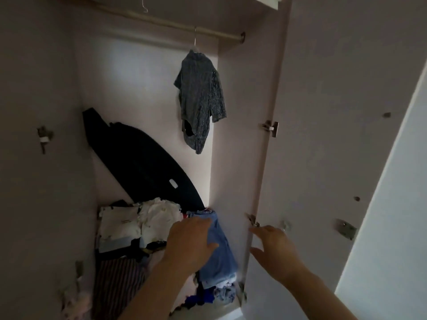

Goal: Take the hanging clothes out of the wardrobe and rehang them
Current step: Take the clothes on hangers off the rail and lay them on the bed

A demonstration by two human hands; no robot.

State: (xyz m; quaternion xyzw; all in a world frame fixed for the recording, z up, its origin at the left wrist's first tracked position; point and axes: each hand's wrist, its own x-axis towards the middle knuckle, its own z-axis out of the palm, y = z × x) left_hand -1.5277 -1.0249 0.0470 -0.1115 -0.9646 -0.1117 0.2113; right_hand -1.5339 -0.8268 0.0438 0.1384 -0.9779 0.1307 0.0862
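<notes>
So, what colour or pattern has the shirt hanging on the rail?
The shirt is dark grey with a fine speckled pattern; the head view shows it.

One shirt (199,100) hangs on the one rail (161,23). There are two wire hangers: the loaded hanger (195,39) and the bare hanger (144,6). One dark curved board (138,158) leans at the back. Below lies one heap of clothes (143,227), its pieces too jumbled to count. Four hinges (270,128) show, two on each side. One door (323,112) stands open. Two hands are in view: the left hand (191,241) and the right hand (275,245).
</notes>
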